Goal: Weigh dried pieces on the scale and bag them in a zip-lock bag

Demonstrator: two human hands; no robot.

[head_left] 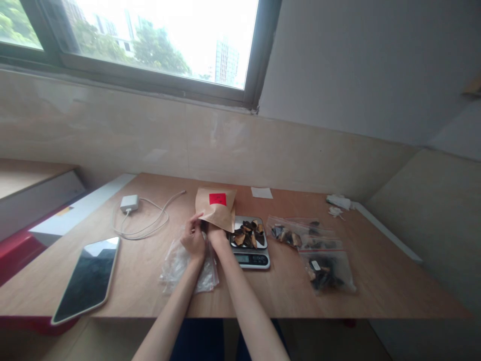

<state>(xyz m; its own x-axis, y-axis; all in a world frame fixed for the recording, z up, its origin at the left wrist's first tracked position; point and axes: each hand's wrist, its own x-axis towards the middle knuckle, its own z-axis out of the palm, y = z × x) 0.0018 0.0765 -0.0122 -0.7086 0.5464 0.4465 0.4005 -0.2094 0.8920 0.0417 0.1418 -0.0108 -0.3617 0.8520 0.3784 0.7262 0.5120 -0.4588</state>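
Touching one kraft bag [216, 206], two hands [193, 239]

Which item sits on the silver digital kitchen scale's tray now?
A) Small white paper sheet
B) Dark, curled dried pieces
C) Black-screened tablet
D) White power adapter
B: the dark, curled dried pieces lie heaped on the tray of the silver digital kitchen scale.

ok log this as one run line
left hand: touching kraft paper bag | right hand: partly hidden by bag | digital scale: dark dried pieces
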